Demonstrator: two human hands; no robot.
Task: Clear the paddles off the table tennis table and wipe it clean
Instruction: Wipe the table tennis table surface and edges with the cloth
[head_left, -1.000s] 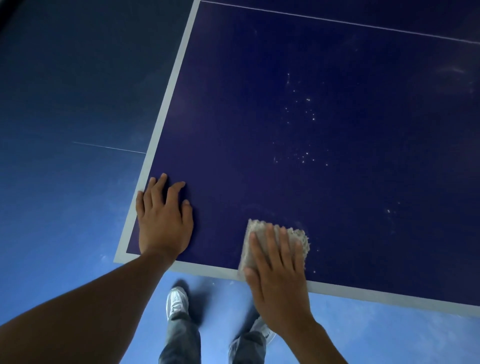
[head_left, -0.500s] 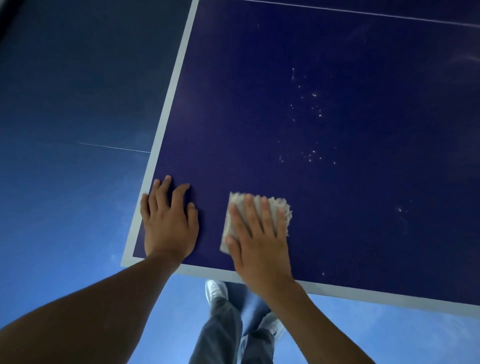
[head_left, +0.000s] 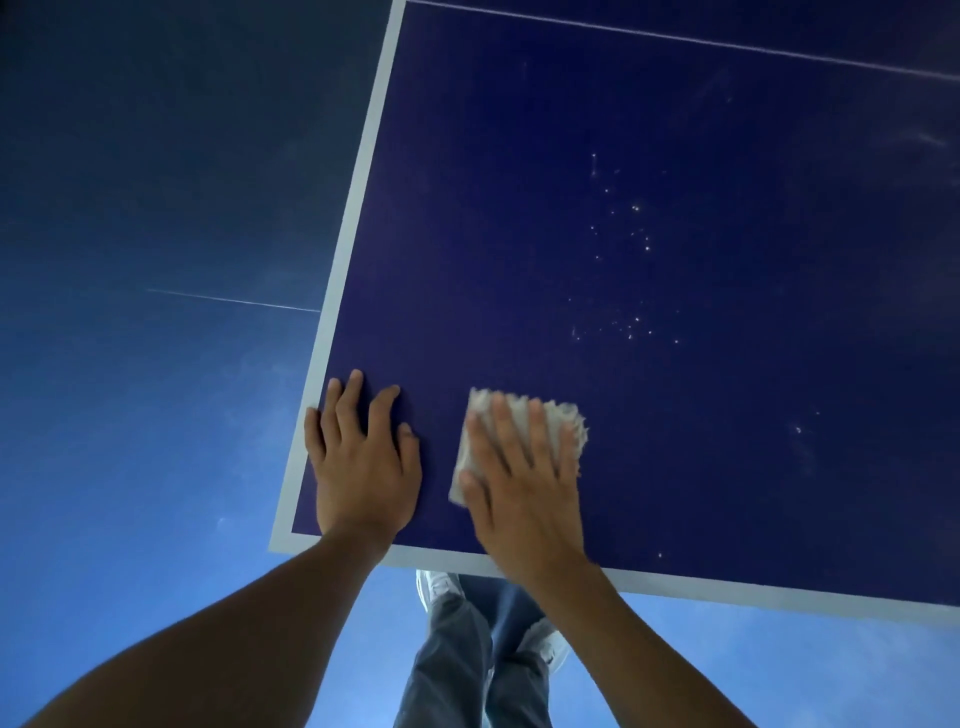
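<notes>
The dark blue table tennis table with a white border fills the right of the head view; its near left corner is in front of me. My left hand lies flat on the surface beside that corner, fingers spread. My right hand presses a folded pale cloth flat against the table with straight fingers, just right of the left hand. White specks dot the surface further in. No paddles are in view.
Blue floor with a thin white line lies left of and below the table. My legs in jeans and white shoes stand under the near edge. A white centre line crosses the table's far part.
My right hand slid the cloth leftward and a little away from the near edge, toward my left hand. The left hand stayed planted near the corner.
</notes>
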